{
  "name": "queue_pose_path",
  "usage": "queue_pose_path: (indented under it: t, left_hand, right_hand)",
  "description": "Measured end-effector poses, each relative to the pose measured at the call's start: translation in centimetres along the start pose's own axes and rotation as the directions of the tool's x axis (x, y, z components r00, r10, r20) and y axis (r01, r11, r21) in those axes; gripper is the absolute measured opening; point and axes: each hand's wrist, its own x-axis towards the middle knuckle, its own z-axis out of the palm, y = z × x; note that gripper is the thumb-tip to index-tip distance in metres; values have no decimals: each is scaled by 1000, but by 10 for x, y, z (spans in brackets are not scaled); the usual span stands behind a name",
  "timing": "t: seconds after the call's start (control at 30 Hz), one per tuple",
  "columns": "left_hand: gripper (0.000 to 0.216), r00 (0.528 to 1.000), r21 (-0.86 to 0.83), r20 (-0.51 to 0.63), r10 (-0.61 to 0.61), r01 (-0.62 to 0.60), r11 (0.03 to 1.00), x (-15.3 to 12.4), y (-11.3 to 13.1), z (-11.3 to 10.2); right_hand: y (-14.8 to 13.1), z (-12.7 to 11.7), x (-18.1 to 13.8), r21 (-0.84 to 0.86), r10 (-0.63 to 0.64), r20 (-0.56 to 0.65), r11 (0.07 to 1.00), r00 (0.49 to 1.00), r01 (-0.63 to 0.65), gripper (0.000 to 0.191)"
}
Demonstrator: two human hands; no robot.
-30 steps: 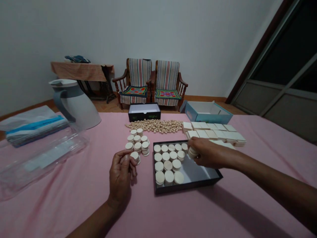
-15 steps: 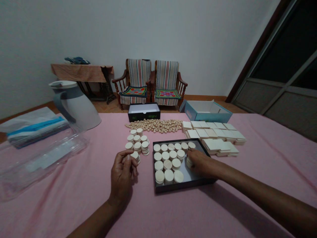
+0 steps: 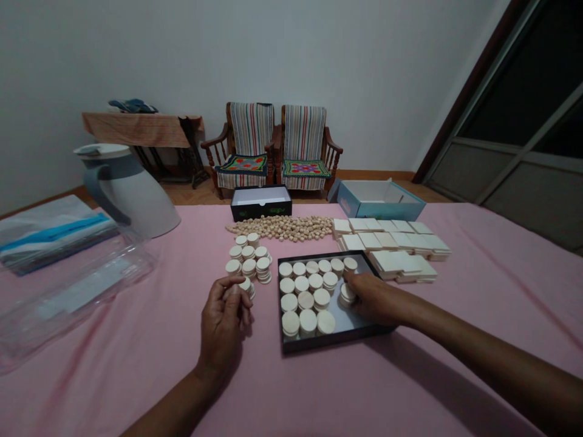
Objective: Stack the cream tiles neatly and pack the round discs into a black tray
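My right hand (image 3: 376, 297) reaches into a shallow black box (image 3: 314, 348), its fingers closed round the side of a short stack of wooden discs (image 3: 347, 294). Rows of round pale wooden disc stacks (image 3: 308, 319) fill the box's left and middle. To the left of the box, my left hand (image 3: 224, 318) is closed, with its fingertips against another stack of wooden discs (image 3: 246, 285). The far side of that stack is partly hidden by the fingers. Behind it stand several more disc stacks (image 3: 248, 266) on the pink cloth.
Small wooden beads (image 3: 286, 228) lie heaped before a black box lid (image 3: 262, 210). Square wooden tiles (image 3: 396, 243) are piled at the right, near a blue box (image 3: 382, 209). A white jug (image 3: 141, 200), a clear plastic tray (image 3: 86, 288) and a packet (image 3: 50, 233) sit at the left.
My right hand has shifted slightly, showing more of the disc stack at its fingers. My left hand keeps its place by its stack. The whole view has moved a little.
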Motion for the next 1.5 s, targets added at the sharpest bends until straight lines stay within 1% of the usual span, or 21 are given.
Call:
queue_pose_path:
  t: [0.1, 0.17, 0.27, 0.5, 0.63, 0.83, 0.9, 0.97, 1.03, 1.13, 1.27, 1.33, 1.4, 1.5]
  left_hand:
    - [20, 1000, 5, 8, -4, 4, 1000, 0, 2, 1]
    - [19, 1000, 8, 15, -5, 5, 1000, -1, 4, 2]
    - [18, 1000, 18, 17, -4, 3, 1000, -1, 5, 3]
    - [18, 1000, 11, 19, -12, 12, 1000, -1, 1, 2]
    - [18, 1000, 20, 23, -10, 10, 1000, -1, 2, 3]
    - [18, 1000, 40, 16, -8, 8, 999, -2, 7, 5]
    - [17, 1000, 39, 10, -4, 3, 999, -2, 7, 4]
    - [18, 1000, 31, -2, 0, 0, 1000, -2, 7, 4]
    - [19, 1000, 19, -20, 3, -2, 1000, -2, 8, 4]
    - [20, 999, -1, -51, 11, -11, 1000, -3, 10, 4]
    - [21, 997, -24, -79, 24, -26, 999, -2, 10, 4]
    - [21, 996, -37, -82, 30, -33, 999, -2, 8, 3]
    - [20, 996, -55, -89, 32, -37, 998, -2, 6, 2]
    - [18, 996, -84, -92, 11, -18, 996, -4, 2, 1]
  right_hand:
    - [2, 7, 6, 12, 6, -39, 1000, 999, -6, 39]
    - [3, 9, 9, 57, -5, -61, 998, 998, 9, 37]
    - [2, 10, 11, 126, -48, -77, 990, 996, 58, 39]
    - [-4, 11, 12, 209, -98, -120, 970, 988, 122, 38]
    - [-5, 11, 12, 226, -78, -118, 969, 990, 103, 34]
    - [-5, 7, 7, 240, -92, -121, 963, 988, 119, 39]
    - [-4, 5, 4, 219, -104, -110, 967, 988, 126, 32]
    - [-3, 3, 1, 151, -98, -71, 983, 993, 107, 20]
    - [-3, 2, 0, 66, -76, -36, 995, 996, 78, 14]
    - [-4, 3, 1, -5, -70, -21, 998, 997, 69, 12]
    - [-6, 6, 3, -2, -93, -20, 996, 995, 93, 11]
    - [-6, 4, 0, 11, -83, -18, 996, 996, 83, 11]
    - [-6, -4, -4, 18, -43, -39, 999, 998, 43, 12]
    - [-9, -26, -9, 4, -22, -82, 1000, 996, 22, 12]
